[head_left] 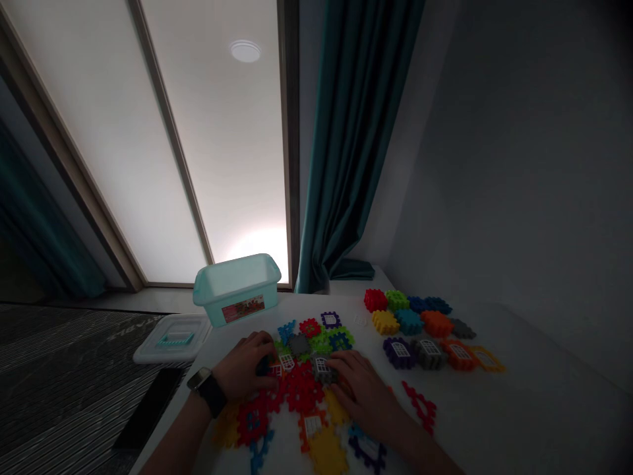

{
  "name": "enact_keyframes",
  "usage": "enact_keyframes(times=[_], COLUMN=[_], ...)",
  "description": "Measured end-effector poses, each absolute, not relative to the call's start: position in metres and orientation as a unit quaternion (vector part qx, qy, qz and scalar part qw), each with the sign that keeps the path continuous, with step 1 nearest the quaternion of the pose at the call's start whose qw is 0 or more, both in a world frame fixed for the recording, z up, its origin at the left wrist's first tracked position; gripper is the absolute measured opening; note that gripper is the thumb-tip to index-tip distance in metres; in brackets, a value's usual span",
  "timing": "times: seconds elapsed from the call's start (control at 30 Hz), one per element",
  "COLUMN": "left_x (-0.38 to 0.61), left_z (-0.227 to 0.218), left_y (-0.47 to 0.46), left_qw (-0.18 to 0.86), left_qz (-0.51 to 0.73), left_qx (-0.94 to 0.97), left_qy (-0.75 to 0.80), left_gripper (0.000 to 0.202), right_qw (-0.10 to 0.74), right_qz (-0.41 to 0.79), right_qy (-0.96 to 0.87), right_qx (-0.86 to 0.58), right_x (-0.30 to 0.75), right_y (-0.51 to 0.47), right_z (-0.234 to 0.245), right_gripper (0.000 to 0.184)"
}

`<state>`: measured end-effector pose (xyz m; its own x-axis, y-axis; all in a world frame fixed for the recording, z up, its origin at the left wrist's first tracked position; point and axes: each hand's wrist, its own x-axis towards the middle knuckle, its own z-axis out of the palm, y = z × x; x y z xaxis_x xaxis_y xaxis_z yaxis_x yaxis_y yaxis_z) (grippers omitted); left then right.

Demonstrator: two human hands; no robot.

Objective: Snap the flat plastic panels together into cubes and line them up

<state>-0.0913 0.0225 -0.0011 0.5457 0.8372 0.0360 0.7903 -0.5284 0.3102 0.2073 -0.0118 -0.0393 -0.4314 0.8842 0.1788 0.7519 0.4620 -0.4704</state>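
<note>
A heap of coloured interlocking waffle blocks (306,369) lies on the white table (519,409) in front of me. My left hand (244,373), with a black watch on its wrist, rests on the left side of the heap, fingers curled over pieces near a white window piece. My right hand (363,389) lies on the right side of the heap. Its fingertips close on a grey block with a window (324,369). What the left fingers hold is hidden.
A teal plastic bin (237,288) stands at the table's far left corner, its white lid (171,338) beside it. Sorted blocks (420,326) lie in rows at the right. A loose red piece (420,406) sits near my right forearm. A curtain and a wall stand behind.
</note>
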Motion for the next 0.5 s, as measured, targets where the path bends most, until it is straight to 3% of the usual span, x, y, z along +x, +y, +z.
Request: enact_keyframes(times=[0.5], left_x=[-0.074], left_z=[-0.012], left_y=[0.025], left_qw=[0.085], left_qz=[0.138], left_qx=[0.862], left_qy=[0.480], left_gripper=[0.018], right_qw=[0.221], right_qz=[0.131], right_qy=[-0.825], right_qx=[-0.504], right_x=[0.207], right_y=[-0.014], right_z=[-0.042], right_gripper=[0.033])
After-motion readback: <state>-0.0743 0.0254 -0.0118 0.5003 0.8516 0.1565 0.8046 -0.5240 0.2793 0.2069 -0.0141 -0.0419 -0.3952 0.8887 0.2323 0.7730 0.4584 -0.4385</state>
